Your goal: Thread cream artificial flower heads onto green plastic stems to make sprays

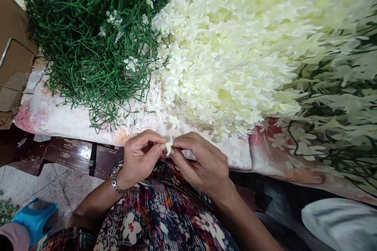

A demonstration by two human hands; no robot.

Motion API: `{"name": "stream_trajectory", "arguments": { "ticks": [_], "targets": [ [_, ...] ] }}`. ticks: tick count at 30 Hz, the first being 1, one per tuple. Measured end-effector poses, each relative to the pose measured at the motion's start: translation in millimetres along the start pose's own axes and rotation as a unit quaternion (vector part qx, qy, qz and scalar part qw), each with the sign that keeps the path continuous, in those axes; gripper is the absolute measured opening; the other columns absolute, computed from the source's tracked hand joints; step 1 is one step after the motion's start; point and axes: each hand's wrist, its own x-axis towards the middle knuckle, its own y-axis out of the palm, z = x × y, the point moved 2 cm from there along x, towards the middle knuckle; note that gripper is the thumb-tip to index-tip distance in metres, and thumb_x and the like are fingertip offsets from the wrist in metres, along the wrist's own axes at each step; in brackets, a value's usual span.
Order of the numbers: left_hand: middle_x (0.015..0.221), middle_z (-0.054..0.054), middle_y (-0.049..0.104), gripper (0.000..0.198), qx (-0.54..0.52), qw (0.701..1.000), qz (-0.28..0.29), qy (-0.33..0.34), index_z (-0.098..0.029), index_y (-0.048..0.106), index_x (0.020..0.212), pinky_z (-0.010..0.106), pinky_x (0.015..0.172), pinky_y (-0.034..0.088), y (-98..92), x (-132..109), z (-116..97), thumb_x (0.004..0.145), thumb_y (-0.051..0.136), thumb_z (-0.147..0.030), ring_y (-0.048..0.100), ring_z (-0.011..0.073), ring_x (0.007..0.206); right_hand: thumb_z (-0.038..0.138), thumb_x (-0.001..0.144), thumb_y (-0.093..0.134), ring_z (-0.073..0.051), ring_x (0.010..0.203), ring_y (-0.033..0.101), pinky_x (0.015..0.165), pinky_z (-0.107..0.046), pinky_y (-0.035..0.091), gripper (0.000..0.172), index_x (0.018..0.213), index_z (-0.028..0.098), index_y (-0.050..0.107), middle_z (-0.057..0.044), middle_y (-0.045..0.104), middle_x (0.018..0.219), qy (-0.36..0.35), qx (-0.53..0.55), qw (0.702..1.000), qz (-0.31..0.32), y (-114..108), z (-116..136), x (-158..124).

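Note:
Between my two hands, just above my lap at the table's front edge, is a small white artificial flower [169,146]. My left hand [143,157], with a metal watch on the wrist, pinches it from the left. From the other side, the thumb and forefinger of my right hand [202,160] close on the same flower. Beyond my hands spreads a big heap of cream-white artificial flowers [224,62]. Left of it lies a tangled pile of green plastic stems [97,47] with a few white blossoms on it. Thin white pieces [144,111] lie between the two heaps.
A floral cloth [70,119] covers the table. At the far left stands a cardboard box [13,55] with a metal wire frame. Flowers on green stems [338,125] lie at the right. A blue plastic stool [35,219] is on the tiled floor, lower left.

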Motion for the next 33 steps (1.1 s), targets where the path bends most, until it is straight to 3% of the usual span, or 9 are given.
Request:
{"name": "stream_trajectory", "arguments": {
  "ticks": [3,9,17,21,23,27,30,33],
  "targets": [
    [0.066,0.001,0.054,0.006,0.035,0.999,0.016,0.02,-0.015,0.057,0.078,0.018,0.045,0.046,1.4,1,-2,0.075,0.052,-0.013,0.051,0.0055,0.05,0.002,0.069,0.052,-0.009,0.065,0.052,0.057,-0.021,0.044,0.027,0.09,0.017,0.049,-0.001,0.055,0.072,0.015,0.017,1.0,0.017,0,-1,-1],
    [0.061,0.002,0.056,0.013,0.137,0.983,0.015,0.123,-0.013,0.056,0.069,0.023,0.055,0.046,4.6,4,-11,0.073,0.047,-0.005,0.051,0.0093,0.058,0.003,0.07,0.051,-0.01,0.063,0.052,0.057,-0.022,0.044,0.022,0.086,0.018,0.049,-0.001,0.054,0.07,0.009,-0.023,0.999,0.023,2,-5,-5],
    [0.058,0.003,0.055,0.013,0.154,0.981,-0.004,0.118,-0.014,0.056,0.069,0.024,0.053,0.046,8.5,5,-9,0.073,0.045,-0.008,0.051,0.0104,0.056,0.007,0.074,0.048,-0.01,0.059,0.054,0.054,-0.021,0.043,0.015,0.083,0.019,0.049,0.0,0.055,0.067,0.01,-0.034,0.999,0.015,1,-4,0],
    [0.068,0.005,0.061,0.016,0.204,0.971,0.016,0.123,-0.015,0.058,0.081,0.025,0.057,0.049,7.9,7,-17,0.074,0.046,-0.01,0.056,0.0123,0.063,0.01,0.074,0.049,-0.009,0.054,0.053,0.05,-0.02,0.041,0.011,0.079,0.02,0.051,0.001,0.055,0.064,0.04,-0.034,0.999,-0.009,-3,-9,1],
    [0.076,0.007,0.063,0.021,0.253,0.954,0.001,0.16,-0.015,0.058,0.09,0.027,0.06,0.05,0.9,8,-23,0.074,0.046,-0.008,0.058,0.0138,0.07,0.012,0.073,0.05,-0.009,0.053,0.052,0.049,-0.02,0.041,0.01,0.078,0.02,0.051,0.001,0.055,0.064,0.062,-0.023,0.997,-0.031,-5,-14,-1],
    [0.076,0.006,0.06,0.022,0.379,0.888,-0.127,0.227,-0.015,0.058,0.09,0.028,0.06,0.048,-36.0,10,-33,0.073,0.049,-0.007,0.055,0.0145,0.072,0.013,0.073,0.051,-0.009,0.055,0.053,0.051,-0.02,0.042,0.009,0.079,0.019,0.051,0.0,0.055,0.067,0.073,-0.032,0.995,-0.052,-7,-20,-6],
    [0.073,0.004,0.057,0.015,0.468,0.824,-0.249,0.199,-0.014,0.059,0.083,0.026,0.061,0.045,-73.3,13,-36,0.073,0.05,-0.008,0.053,0.0133,0.071,0.013,0.073,0.052,-0.009,0.054,0.053,0.051,-0.02,0.042,0.009,0.079,0.02,0.052,0.0,0.056,0.067,0.057,-0.064,0.995,-0.052,-7,-22,-8],
    [0.074,0.004,0.057,0.014,0.543,0.775,-0.287,0.15,-0.014,0.058,0.081,0.028,0.068,0.042,-98.4,16,-34,0.075,0.046,-0.009,0.052,0.0142,0.075,0.012,0.072,0.052,-0.01,0.055,0.055,0.052,-0.021,0.043,0.011,0.079,0.021,0.052,0.0,0.057,0.067,0.021,-0.091,0.994,-0.057,-4,-22,-8]
  ]
}}
